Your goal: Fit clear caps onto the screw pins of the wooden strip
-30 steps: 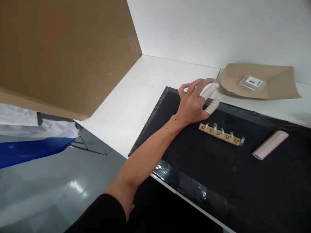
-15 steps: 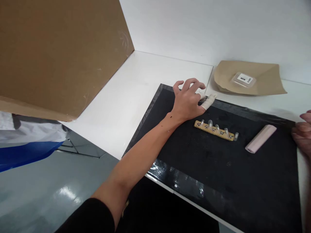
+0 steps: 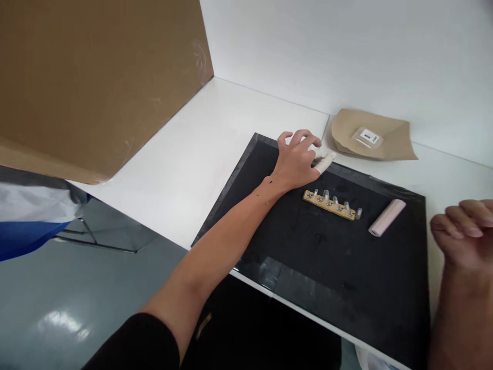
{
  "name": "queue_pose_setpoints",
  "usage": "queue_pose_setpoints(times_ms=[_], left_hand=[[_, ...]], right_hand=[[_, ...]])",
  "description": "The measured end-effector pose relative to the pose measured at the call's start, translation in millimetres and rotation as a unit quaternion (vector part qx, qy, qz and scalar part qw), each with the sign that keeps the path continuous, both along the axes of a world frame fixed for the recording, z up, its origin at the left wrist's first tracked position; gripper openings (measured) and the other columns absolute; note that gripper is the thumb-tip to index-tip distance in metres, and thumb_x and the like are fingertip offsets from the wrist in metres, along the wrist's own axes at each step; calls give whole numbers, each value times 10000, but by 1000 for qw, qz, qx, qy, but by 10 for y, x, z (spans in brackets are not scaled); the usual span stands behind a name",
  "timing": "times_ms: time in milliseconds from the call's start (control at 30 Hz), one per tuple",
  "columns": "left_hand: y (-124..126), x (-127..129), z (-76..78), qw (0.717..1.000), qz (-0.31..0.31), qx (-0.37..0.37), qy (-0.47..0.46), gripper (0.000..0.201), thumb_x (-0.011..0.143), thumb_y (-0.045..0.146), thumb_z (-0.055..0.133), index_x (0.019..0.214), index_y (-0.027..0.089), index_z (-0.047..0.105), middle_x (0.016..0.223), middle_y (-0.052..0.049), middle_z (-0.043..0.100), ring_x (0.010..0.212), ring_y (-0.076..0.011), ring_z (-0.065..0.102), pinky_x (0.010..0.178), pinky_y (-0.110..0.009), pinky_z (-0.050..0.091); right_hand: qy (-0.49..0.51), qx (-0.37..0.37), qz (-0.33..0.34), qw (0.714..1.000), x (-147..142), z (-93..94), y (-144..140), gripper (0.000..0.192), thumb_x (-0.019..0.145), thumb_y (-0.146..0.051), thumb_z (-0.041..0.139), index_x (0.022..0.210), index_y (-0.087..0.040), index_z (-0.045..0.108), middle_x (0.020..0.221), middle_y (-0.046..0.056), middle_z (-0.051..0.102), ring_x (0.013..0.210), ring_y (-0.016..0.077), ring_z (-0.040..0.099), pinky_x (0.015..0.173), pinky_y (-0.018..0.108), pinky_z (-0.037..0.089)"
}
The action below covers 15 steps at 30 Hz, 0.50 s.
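Note:
My left hand (image 3: 296, 159) rests near the back edge of the black mat (image 3: 308, 246), its fingers spread and bent, holding nothing I can see. White covers wrap its thumb and another finger. Just in front and to the right lies a tan strip (image 3: 327, 206) with several screws and short clear tubes along it. One clear tube piece (image 3: 359, 213) sits at its right end. A pale pink hexagonal bar (image 3: 387, 218) lies farther right. My right hand (image 3: 464, 231) is beside the mat's right edge, fingers curled in, with nothing visible in them; the frame cuts it off.
Behind the mat, an open brown paper pouch (image 3: 396, 133) holds a clear plastic case (image 3: 367, 137) with a white label. A tall brown cardboard panel (image 3: 103, 87) rises on the left of the white table (image 3: 185, 154). A metal stand (image 3: 96, 241) shows below, at left.
My right hand has come farther into view at the right edge. The view has shifted slightly, so the pouch and bar appear farther left. My left hand keeps its pose.

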<state>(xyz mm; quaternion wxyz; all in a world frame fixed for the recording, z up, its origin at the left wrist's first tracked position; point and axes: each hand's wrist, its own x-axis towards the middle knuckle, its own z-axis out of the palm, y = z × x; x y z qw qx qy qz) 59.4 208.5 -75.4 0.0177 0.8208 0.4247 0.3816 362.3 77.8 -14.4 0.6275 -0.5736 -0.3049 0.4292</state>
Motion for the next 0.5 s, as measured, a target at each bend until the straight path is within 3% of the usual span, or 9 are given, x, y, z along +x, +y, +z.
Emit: queue_pose_setpoints(times_ms=[100,233,333,500], left_hand=[[-12,-1,28,1000,-7,-4,4,240,917,259,612,693,201,675,1243,-72,690,1264,-301,539,1073,-565,249],[-60,-13,105,1000,-4,-7,-29,326,976,356,559,731,198,705,1264,-96,687,1244,-294,557,1061,-554,281],[-84,-22,140,999,4,-14,-44,278,967,329,573,768,197,714,1270,-91,690,1243,-284,563,1052,-546,293],[-65,-29,111,999,6,-11,-47,192,951,335,603,852,220,722,1319,-83,672,1247,-273,565,1061,-538,291]], right_hand=[[27,51,20,998,-292,153,-167,357,847,-231,434,557,-209,227,643,-58,26,450,90,51,418,272,42],[123,35,13,992,-780,268,-438,328,769,-264,691,625,-215,401,629,-83,172,460,62,35,353,248,70],[216,-27,19,976,-1187,289,-651,222,864,-271,707,756,-211,523,682,-66,299,485,54,58,353,208,160],[291,-35,57,954,-1566,294,-932,185,914,-277,684,838,-181,544,671,-81,285,476,37,80,378,167,193]])
